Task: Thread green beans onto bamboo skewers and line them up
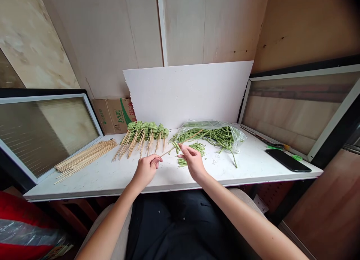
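A: Plywood walls all round, white table (112, 177) in front, white board (188, 91) leaning at the back. On the table?

B: From left to right: heap of bare sticks (84, 160), fan of loaded sticks (144, 134) with green bits packed at the far ends, clear plastic bag (213, 134) full of long green stalks, black phone (288, 160) near the right edge. Cardboard box (112, 115) behind the loaded ones, against the wall. Framed glass panes propped on either side.

A: Left hand (146, 170)?

B: Closed, thumb and fingers pinching the near end of a single skewer (166, 152). Held just above the table, pointing away and to the right.

A: Right hand (192, 159)?

B: Fingers bunched, gripping a few short green pieces (176, 145) right at the far tip of that skewer. Pierced or only pressed against the point: cannot tell.

A: Both hands close together, then?

B: Near each other, joined only by the skewer, over the middle of the table, a little in front of the bag.

A: Anything loose nearby?

B: Two small piles of cut bits (198, 147): one just beyond the right hand's fingers, beside the bag's mouth, the other on the table between the two hands. Some stalks spilling out of the bag toward the table's front edge.
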A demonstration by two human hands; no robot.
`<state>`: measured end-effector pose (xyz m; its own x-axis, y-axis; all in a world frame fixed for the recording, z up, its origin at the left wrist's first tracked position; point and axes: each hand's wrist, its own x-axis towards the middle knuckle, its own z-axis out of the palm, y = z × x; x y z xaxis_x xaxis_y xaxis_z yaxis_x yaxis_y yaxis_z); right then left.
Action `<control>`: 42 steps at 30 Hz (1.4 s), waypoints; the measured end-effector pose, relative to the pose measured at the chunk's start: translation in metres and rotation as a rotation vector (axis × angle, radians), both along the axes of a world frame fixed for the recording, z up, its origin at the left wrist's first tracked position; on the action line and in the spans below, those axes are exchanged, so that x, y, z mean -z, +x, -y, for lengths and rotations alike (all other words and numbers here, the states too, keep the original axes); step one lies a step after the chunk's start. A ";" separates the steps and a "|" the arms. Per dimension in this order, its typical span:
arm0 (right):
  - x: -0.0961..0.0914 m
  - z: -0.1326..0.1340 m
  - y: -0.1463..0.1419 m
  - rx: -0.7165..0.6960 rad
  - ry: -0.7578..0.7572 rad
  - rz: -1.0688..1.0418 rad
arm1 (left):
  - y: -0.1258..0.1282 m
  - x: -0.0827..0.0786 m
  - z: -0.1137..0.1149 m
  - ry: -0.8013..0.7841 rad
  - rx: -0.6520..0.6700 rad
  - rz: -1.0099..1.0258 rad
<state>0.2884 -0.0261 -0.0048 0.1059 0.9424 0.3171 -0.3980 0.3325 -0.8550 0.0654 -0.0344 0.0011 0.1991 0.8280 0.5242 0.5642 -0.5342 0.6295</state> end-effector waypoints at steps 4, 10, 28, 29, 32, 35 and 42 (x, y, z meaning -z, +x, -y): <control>-0.001 -0.017 0.027 0.032 0.041 0.082 | -0.009 0.000 -0.005 -0.006 -0.049 0.007; 0.024 -0.050 0.064 0.263 0.218 0.940 | -0.019 0.001 -0.014 0.002 -0.069 0.005; 0.045 -0.054 0.078 0.247 0.296 1.635 | -0.024 0.010 -0.023 -0.034 -0.035 -0.007; 0.044 -0.054 0.077 0.248 0.299 1.627 | -0.024 0.010 -0.023 -0.033 -0.035 -0.006; 0.042 -0.053 0.077 0.245 0.287 1.607 | -0.024 0.010 -0.023 -0.037 -0.040 -0.011; 0.041 -0.054 0.077 0.234 0.259 1.554 | -0.023 0.008 -0.021 -0.044 -0.043 -0.020; 0.029 -0.064 0.087 0.181 0.104 0.829 | -0.025 0.005 -0.021 -0.018 -0.050 -0.015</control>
